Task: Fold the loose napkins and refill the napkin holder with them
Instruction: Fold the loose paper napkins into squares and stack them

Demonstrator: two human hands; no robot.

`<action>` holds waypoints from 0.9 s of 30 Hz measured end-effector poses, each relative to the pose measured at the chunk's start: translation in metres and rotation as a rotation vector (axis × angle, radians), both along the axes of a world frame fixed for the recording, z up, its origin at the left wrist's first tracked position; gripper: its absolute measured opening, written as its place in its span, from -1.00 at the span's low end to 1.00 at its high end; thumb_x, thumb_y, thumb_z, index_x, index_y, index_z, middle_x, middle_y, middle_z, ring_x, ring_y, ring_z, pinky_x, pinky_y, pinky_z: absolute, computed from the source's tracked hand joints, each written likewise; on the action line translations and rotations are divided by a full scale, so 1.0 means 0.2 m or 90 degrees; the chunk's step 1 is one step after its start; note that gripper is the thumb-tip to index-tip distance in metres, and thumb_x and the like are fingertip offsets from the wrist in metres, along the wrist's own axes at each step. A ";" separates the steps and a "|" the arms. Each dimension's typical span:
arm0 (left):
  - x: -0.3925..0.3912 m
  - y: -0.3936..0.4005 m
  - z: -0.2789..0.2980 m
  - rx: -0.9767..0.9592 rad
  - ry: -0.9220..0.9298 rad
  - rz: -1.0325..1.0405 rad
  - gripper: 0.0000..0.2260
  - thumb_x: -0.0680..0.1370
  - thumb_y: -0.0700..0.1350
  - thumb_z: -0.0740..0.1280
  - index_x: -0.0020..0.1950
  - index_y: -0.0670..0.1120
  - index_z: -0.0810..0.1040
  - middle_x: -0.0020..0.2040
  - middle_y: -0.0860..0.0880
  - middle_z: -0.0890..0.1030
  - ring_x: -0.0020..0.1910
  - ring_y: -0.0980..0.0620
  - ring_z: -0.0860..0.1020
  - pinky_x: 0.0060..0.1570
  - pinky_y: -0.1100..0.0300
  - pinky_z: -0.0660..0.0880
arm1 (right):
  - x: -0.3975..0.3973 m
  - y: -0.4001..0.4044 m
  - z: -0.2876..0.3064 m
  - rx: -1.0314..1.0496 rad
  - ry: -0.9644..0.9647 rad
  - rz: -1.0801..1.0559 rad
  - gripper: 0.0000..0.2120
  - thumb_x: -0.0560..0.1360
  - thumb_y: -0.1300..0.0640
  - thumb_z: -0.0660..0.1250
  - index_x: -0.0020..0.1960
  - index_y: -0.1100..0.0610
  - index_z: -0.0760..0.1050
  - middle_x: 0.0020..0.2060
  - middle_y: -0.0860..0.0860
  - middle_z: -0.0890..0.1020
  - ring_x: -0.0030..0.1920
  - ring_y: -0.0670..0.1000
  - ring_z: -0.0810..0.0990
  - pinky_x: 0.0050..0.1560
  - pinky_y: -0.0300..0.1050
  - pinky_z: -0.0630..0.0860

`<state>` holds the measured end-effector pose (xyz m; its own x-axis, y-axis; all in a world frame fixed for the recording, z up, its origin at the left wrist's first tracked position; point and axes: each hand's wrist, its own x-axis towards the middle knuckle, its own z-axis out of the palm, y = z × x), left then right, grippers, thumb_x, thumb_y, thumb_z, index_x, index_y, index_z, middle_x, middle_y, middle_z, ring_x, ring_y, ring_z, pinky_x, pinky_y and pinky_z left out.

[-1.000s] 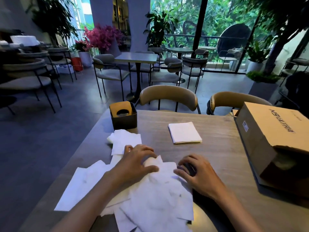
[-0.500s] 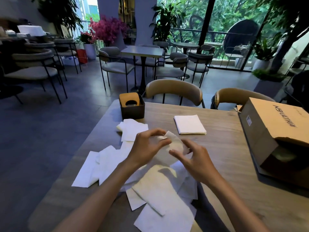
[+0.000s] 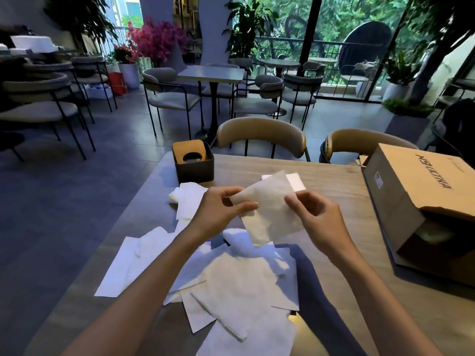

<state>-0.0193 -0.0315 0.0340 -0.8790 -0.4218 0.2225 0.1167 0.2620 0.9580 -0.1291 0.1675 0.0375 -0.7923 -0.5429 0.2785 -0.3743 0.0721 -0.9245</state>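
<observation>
A single white napkin (image 3: 267,209) hangs in the air above the table, held between both hands. My left hand (image 3: 218,211) pinches its left corner and my right hand (image 3: 318,217) pinches its right edge. Below them several loose napkins (image 3: 231,281) lie spread in a pile on the wooden table (image 3: 341,181). The dark square napkin holder (image 3: 193,161), with a tan lid that has a round hole, stands at the table's far left corner. A stack of folded napkins (image 3: 295,181) lies behind the lifted one, mostly hidden by it.
An open cardboard box (image 3: 416,196) lies on its side along the table's right edge. Two tan chairs (image 3: 261,132) stand at the far side. More unfolded napkins (image 3: 187,201) lie just in front of the holder. Other café tables and chairs fill the room behind.
Both hands left the pile, took one napkin and lifted it off the table; it now hangs higher and spread wider between them.
</observation>
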 end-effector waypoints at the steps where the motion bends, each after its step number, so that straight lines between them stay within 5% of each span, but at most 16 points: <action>1: -0.03 0.01 0.01 0.005 -0.001 -0.007 -0.80 0.47 -0.18 0.51 0.08 -0.10 0.66 -0.16 0.08 0.70 -0.21 0.23 0.64 -0.28 0.39 0.49 | -0.03 0.00 0.01 0.005 0.002 -0.008 -0.86 0.54 0.00 0.41 0.00 0.06 0.64 -0.15 -0.09 0.70 -0.09 -0.11 0.66 -0.10 -0.27 0.61; 10: -0.38 0.04 -0.08 0.163 -0.088 0.014 -0.77 0.55 -0.03 0.41 0.14 -0.11 0.65 -0.05 -0.02 0.71 -0.18 0.11 0.66 -0.24 0.32 0.51 | -0.40 -0.09 -0.01 -0.060 -0.019 -0.171 -0.82 0.55 0.00 0.41 0.03 0.11 0.64 -0.14 -0.05 0.70 -0.13 -0.17 0.66 -0.17 -0.35 0.56; 14: -0.60 -0.03 -0.13 0.089 -0.091 0.076 -0.84 0.54 -0.03 0.44 0.03 -0.07 0.68 -0.18 0.00 0.69 -0.33 0.18 0.58 -0.29 0.39 0.48 | -0.60 -0.17 -0.09 0.005 0.021 -0.220 -0.83 0.55 0.01 0.42 -0.10 0.11 0.65 -0.23 -0.01 0.69 -0.19 -0.05 0.64 -0.15 -0.10 0.57; 18: -0.81 -0.11 -0.22 0.013 -0.108 0.126 -0.95 0.53 -0.05 0.46 -0.07 0.00 0.66 -0.21 0.07 0.66 -0.24 0.14 0.58 -0.20 0.33 0.49 | -0.77 -0.22 -0.18 0.064 0.031 -0.238 -0.84 0.55 -0.04 0.41 -0.10 0.05 0.62 -0.23 -0.05 0.67 -0.14 -0.03 0.65 -0.07 0.01 0.64; 23: -0.88 -0.10 -0.31 -0.070 -0.121 0.175 -0.76 0.58 -0.08 0.40 0.21 -0.12 0.63 -0.05 0.02 0.64 -0.06 0.08 0.59 -0.04 0.27 0.48 | -0.86 -0.27 -0.30 0.057 0.017 -0.242 -0.81 0.56 -0.05 0.40 -0.04 0.08 0.63 -0.21 -0.06 0.68 -0.16 -0.08 0.65 -0.02 0.02 0.64; 27: -0.87 -0.12 -0.38 -0.059 -0.045 0.177 -0.68 0.58 -0.04 0.38 0.33 -0.01 0.55 -0.07 0.03 0.69 -0.08 0.14 0.64 -0.09 0.35 0.58 | -0.85 -0.26 -0.39 0.067 0.051 -0.239 -0.84 0.56 -0.03 0.40 0.00 0.06 0.63 -0.23 -0.07 0.69 -0.20 -0.13 0.65 -0.04 0.02 0.63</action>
<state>-0.1931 -0.0558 -0.0429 -0.7474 -0.6292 0.2132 -0.0386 0.3616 0.9315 -0.2996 0.1154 -0.0412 -0.9191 -0.2488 0.3055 -0.3744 0.3098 -0.8740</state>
